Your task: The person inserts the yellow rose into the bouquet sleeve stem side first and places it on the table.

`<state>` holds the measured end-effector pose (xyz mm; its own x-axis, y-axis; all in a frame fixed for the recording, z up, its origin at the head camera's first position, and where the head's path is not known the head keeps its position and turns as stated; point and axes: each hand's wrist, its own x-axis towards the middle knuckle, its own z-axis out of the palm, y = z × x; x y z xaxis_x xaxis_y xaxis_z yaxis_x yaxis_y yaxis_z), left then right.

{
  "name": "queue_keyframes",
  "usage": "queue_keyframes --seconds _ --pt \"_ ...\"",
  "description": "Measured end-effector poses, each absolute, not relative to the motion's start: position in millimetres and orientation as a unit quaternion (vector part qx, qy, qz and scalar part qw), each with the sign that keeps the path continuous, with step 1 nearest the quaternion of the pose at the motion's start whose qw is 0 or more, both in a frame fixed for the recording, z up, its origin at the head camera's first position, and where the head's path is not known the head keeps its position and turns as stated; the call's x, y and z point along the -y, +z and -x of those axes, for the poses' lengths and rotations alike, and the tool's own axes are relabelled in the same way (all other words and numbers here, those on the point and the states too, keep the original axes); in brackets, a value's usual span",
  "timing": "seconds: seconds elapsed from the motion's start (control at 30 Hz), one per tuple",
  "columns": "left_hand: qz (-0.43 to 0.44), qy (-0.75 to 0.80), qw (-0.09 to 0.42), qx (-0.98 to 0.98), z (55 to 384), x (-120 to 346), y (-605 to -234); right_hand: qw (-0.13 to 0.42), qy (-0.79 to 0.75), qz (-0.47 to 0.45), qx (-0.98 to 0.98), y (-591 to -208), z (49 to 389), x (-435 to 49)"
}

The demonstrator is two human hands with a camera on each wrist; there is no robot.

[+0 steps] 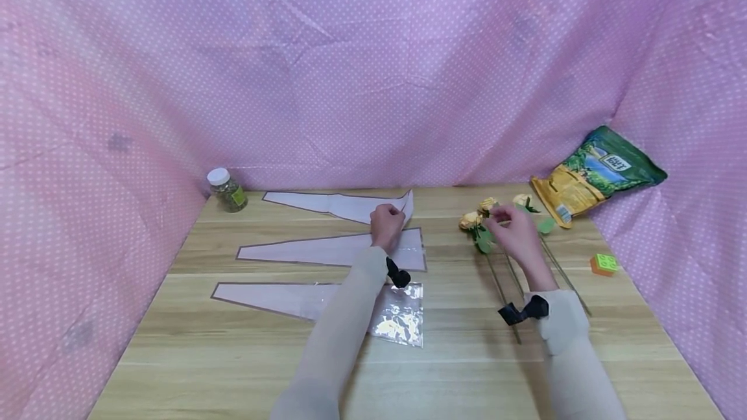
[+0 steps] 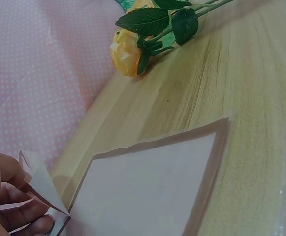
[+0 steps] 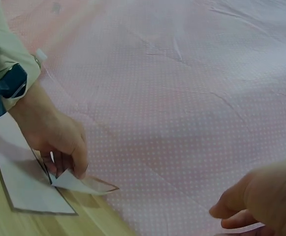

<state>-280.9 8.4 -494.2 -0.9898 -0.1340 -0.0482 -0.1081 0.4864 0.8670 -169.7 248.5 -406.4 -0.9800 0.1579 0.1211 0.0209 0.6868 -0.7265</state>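
Observation:
Three long tapered flower sleeves, white with dark borders, lie in a column on the table. My left hand pinches the wide end of the far sleeve, whose corner is lifted and folded up. Under that forearm stretch the middle sleeve and the near sleeve, the near one with shiny clear film at its wide end. Over several yellow roses with long stems hovers my right hand, fingers loosely bent, nothing seen held. One rose shows up close in the left wrist view.
A white-capped jar stands at the back left. At the back right a green and yellow bag leans against the pink dotted cloth. A green and orange toy block sits near the right edge.

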Motion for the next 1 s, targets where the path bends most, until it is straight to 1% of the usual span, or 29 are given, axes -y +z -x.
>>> queue_keyframes --seconds 0.23,0.47,0.63,0.83,1.0 --pt "-0.075 -0.51 0.004 0.857 282 -10 -495 0.071 0.35 0.04 0.933 -428 154 -259" --pt "-0.072 -0.513 0.008 0.855 282 -9 -496 0.006 0.315 0.042 0.948 -454 143 -265" --pt "-0.074 -0.51 0.013 0.857 283 -10 -497 -0.004 0.305 0.036 0.952 -461 137 -264" --pt "-0.075 -0.51 0.007 0.857 282 -10 -497 -0.042 0.291 0.038 0.955 -470 132 -265" --pt "-0.074 -0.507 0.01 0.859 282 -10 -497 -0.046 0.276 0.044 0.959 -476 131 -265"
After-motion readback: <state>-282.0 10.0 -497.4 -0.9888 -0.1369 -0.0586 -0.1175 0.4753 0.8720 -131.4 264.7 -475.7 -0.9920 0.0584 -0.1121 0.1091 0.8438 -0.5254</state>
